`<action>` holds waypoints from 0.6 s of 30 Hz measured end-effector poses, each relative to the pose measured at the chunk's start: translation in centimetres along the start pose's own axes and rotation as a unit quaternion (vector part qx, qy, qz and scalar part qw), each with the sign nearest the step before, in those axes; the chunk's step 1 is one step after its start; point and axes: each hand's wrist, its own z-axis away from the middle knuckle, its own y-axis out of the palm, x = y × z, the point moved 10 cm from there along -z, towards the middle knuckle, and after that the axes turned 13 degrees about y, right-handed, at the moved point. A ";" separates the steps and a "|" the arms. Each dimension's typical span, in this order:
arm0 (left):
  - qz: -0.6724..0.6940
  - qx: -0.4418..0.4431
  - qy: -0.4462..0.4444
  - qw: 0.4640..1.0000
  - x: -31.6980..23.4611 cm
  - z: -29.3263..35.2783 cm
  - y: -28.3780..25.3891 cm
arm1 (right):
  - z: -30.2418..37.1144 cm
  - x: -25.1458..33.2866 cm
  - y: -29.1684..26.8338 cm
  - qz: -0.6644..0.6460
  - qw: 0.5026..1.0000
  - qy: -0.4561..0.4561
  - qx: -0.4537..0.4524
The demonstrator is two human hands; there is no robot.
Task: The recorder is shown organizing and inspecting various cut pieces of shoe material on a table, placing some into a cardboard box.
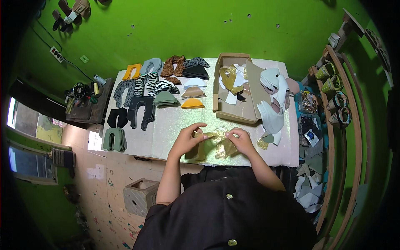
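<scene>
My left hand (189, 137) and my right hand (239, 139) both pinch a gold glittery cut piece (216, 143) just above the near edge of the pale worktable (166, 125). The piece is folded and hangs between the two hands, fingers closed on its top edge. A second small gold piece (262, 144) lies to the right of my right hand.
An open cardboard box (235, 110) with gold and white cut pieces stands behind my hands. White shaped pieces (273, 102) pile at the right. Stacks of patterned, black, grey and orange cut pieces (141, 93) cover the table's left. A shoe rack (335, 100) stands at the right.
</scene>
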 end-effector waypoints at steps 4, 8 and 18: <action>-0.039 -0.033 -0.010 0.999 6.6 0.6 -1.3 | 0.2 -2.6 1.6 0.110 0.989 0.014 -0.100; -0.121 -0.089 -0.041 0.988 11.2 1.4 -1.3 | -0.3 -5.8 3.3 0.186 0.964 0.052 -0.184; -0.241 -0.110 -0.021 0.964 13.4 2.4 0.2 | -0.6 -7.5 4.4 0.255 0.921 0.064 -0.288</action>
